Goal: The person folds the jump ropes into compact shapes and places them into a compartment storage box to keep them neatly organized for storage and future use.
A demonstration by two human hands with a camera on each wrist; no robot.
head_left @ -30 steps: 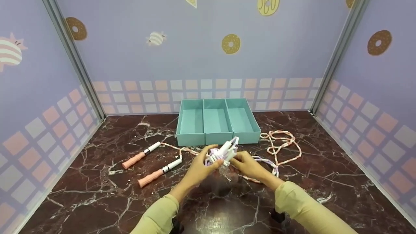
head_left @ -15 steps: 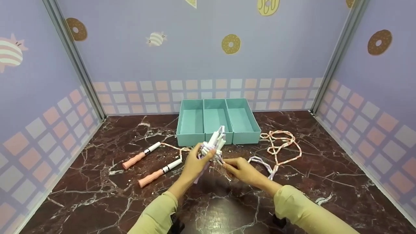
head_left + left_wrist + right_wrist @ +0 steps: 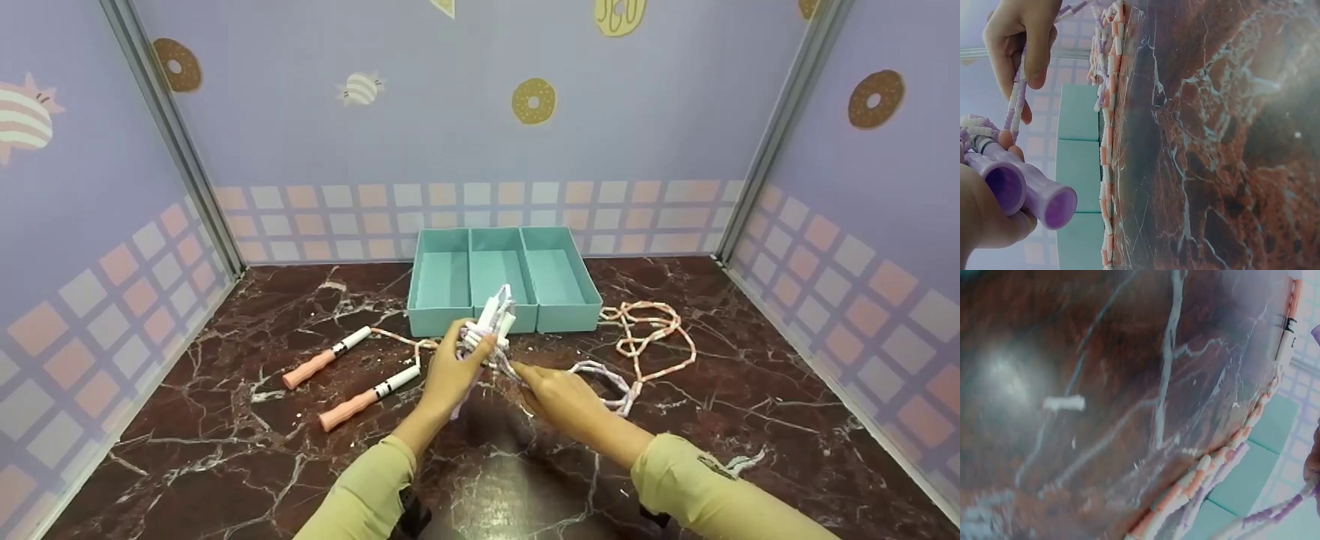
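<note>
My left hand (image 3: 448,379) grips a purple jump rope's two handles; their purple ends (image 3: 1044,194) show side by side in the left wrist view. White and purple beaded rope (image 3: 472,337) is bunched about the handles, whose white parts point up toward the box. To the right, my right hand (image 3: 566,401) pinches beaded strands (image 3: 1014,107) that run to the bundle. A loop of the same rope (image 3: 611,375) lies on the table beyond my right hand. Its fingertips are partly hidden in the head view but show in the left wrist view.
An orange jump rope lies behind my hands, its two handles (image 3: 349,409) at left and its orange-and-white beaded cord (image 3: 686,349) at right. A teal box (image 3: 442,322) with three compartments stands at the back. A small white piece (image 3: 1064,403) lies on the marble table.
The bundle and my left hand have moved slightly left, and the handles' white parts stand more upright. My right hand has dropped from beside the bundle to the strands below it.
</note>
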